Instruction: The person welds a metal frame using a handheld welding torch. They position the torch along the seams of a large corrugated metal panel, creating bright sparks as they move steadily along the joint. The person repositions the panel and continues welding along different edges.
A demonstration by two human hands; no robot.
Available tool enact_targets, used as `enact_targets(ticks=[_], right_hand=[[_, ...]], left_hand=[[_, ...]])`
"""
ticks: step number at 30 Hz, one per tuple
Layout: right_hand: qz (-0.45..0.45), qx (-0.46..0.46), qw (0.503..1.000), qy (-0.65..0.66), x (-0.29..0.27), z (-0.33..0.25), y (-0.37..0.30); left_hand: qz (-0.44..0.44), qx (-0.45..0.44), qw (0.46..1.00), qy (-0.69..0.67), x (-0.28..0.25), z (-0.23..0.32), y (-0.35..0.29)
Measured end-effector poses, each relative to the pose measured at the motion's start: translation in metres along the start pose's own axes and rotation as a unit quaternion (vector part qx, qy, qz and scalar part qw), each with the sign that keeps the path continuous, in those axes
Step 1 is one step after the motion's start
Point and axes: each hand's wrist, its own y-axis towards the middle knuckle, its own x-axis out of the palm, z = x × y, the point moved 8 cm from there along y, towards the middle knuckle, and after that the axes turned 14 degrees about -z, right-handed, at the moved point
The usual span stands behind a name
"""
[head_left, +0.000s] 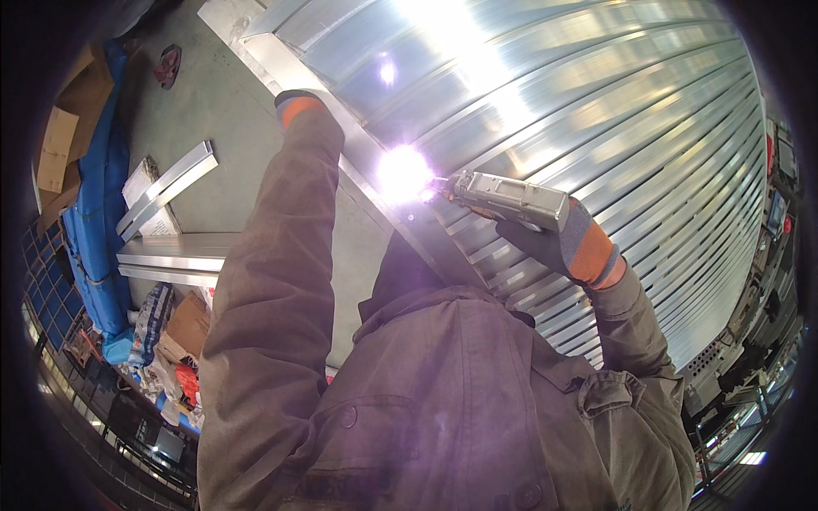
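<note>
Right hand (545,243), gloved, fingers wrapped tight round grey welding gun (511,200); gun's long axis points toward 9 o'clock, nozzle at bright arc (403,173) on frame rail (358,153). Left hand (294,104) rests farther up rail toward 11 o'clock; grip cannot be told.

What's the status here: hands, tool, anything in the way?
Right hand gripping grey welding torch, bright arc at its tip on the frame bar. Left hand gloved, resting further up that bar. Nothing blocking the arc.

A slatted metal panel (613,128) fills the upper right, its frame rail (358,145) along its left edge. The welding torch (511,200) lies over the slats. Loose metal profiles (166,192) lie left on the floor (221,111), cardboard boxes (183,328) below them.
</note>
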Motion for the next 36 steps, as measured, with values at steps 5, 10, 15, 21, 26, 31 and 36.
enact_targets(ticks=[5,10,15,21,26,31,36], right_hand=[[-0.001,-0.028,1.000,-0.003,0.000,0.000,0.001],[-0.016,-0.017,1.000,0.015,0.001,0.001,0.003],[-0.015,-0.035,0.999,0.029,-0.002,-0.008,0.004],[-0.006,-0.034,0.999,0.006,-0.005,-0.010,0.002],[-0.026,-0.008,0.998,0.048,-0.001,-0.004,0.003],[-0.032,-0.009,0.998,0.046,-0.003,-0.015,0.002],[-0.022,-0.048,0.993,0.110,-0.007,-0.032,0.003]], left_hand=[[-0.017,-0.006,0.998,-0.054,-0.002,0.007,-0.001],[-0.014,0.003,0.998,0.068,-0.013,0.007,-0.014],[-0.006,-0.004,1.000,0.005,0.002,0.002,0.000],[0.006,-0.012,0.999,-0.032,0.034,-0.006,0.040],[-0.022,0.003,0.996,0.087,0.018,0.005,0.017],[-0.046,-0.002,0.995,0.092,-0.019,0.017,-0.021],[-0.037,-0.013,0.996,0.080,-0.019,0.016,-0.025]])
